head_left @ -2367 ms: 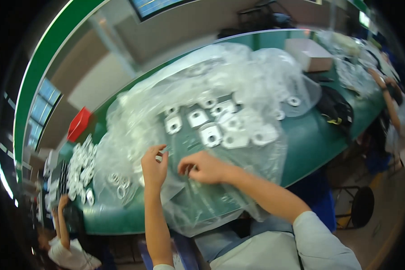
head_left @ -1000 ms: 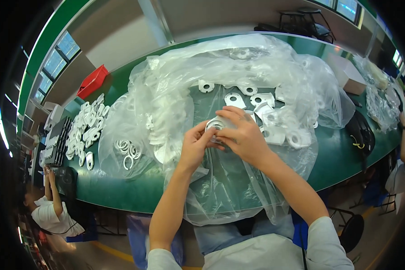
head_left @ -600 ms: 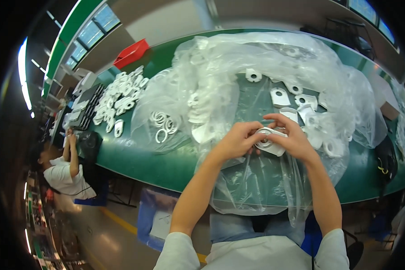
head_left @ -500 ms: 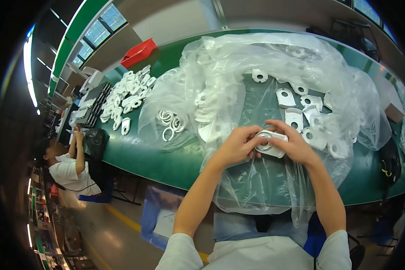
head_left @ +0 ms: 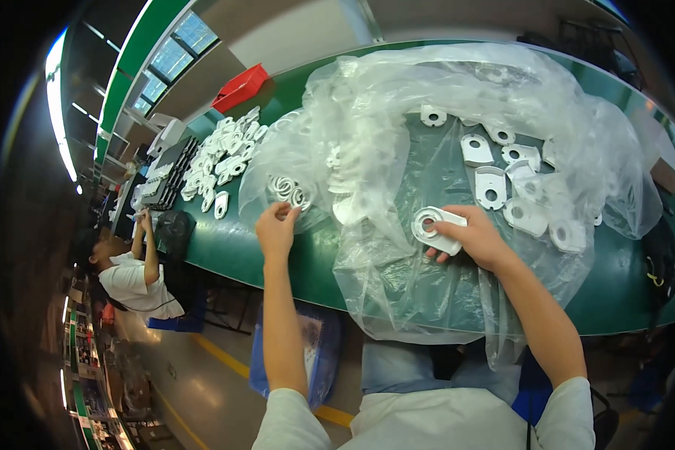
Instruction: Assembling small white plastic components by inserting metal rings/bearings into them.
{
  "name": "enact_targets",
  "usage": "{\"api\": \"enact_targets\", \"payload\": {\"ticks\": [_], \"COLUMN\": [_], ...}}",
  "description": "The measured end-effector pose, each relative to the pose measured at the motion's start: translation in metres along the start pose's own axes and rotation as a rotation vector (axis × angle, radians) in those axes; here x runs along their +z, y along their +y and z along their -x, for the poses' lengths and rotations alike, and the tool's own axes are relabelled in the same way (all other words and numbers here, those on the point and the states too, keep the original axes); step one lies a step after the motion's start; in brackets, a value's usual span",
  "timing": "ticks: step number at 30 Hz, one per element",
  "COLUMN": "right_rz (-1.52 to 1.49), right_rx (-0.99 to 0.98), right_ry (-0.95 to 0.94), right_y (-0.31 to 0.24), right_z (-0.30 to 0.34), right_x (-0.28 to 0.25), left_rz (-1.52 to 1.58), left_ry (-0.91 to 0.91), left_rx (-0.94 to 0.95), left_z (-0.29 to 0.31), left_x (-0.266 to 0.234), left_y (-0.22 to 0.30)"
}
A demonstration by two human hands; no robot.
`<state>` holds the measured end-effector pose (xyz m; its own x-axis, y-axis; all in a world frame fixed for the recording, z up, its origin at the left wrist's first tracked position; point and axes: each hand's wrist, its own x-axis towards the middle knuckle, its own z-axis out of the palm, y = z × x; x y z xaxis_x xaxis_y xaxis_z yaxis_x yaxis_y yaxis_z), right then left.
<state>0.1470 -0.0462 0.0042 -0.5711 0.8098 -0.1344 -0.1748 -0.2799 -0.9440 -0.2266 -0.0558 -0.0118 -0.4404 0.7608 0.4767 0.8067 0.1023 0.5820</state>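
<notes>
My right hand (head_left: 472,236) is closed on a white plastic bracket (head_left: 441,231), flat, with one round end and a large hole. The thumb lies across its top and fingertips show underneath. Off to the left, my left hand (head_left: 277,229) reaches to several white rings (head_left: 283,186) on the clear plastic sheet. Its fingers are curled in toward the thumb at the near side of the rings; whatever is between them is hidden. More white brackets (head_left: 490,187) lie beyond my right hand, some under the sheet.
Crumpled clear plastic sheeting (head_left: 442,64) spreads over the green table (head_left: 225,236). A pile of white parts (head_left: 221,150), stacked dark trays (head_left: 169,176) and a red bin (head_left: 240,88) are at the left. A person (head_left: 139,277) sits beyond. A blue bin (head_left: 319,352) stands below the table edge.
My left hand has let go of the bracket and moved left to the rings. My right hand alone now holds the bracket. The view has shifted slightly.
</notes>
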Motion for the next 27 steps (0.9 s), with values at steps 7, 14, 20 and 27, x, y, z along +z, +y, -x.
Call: {"api": "enact_targets", "payload": {"ticks": [7, 14, 20, 27], "right_rz": [-0.151, -0.328, -0.331, -0.328], "right_rx": [0.096, 0.129, 0.116, 0.118], "right_ry": [0.008, -0.001, 0.002, -0.006], "right_y": [0.001, -0.004, -0.002, -0.001], "right_z": [-0.008, -0.006, -0.006, -0.005], "right_x": [-0.012, -0.020, -0.017, -0.019], "left_rz": [0.079, 0.378, 0.386, 0.377], "left_ry": [-0.018, -0.327, -0.344, -0.347], "left_rx": [0.057, 0.666, 0.793, 0.801], "left_z": [0.000, 0.067, 0.087, 0.089], "left_x": [-0.019, 0.028, 0.056, 0.060], "left_y": [0.035, 0.168, 0.175, 0.175]}}
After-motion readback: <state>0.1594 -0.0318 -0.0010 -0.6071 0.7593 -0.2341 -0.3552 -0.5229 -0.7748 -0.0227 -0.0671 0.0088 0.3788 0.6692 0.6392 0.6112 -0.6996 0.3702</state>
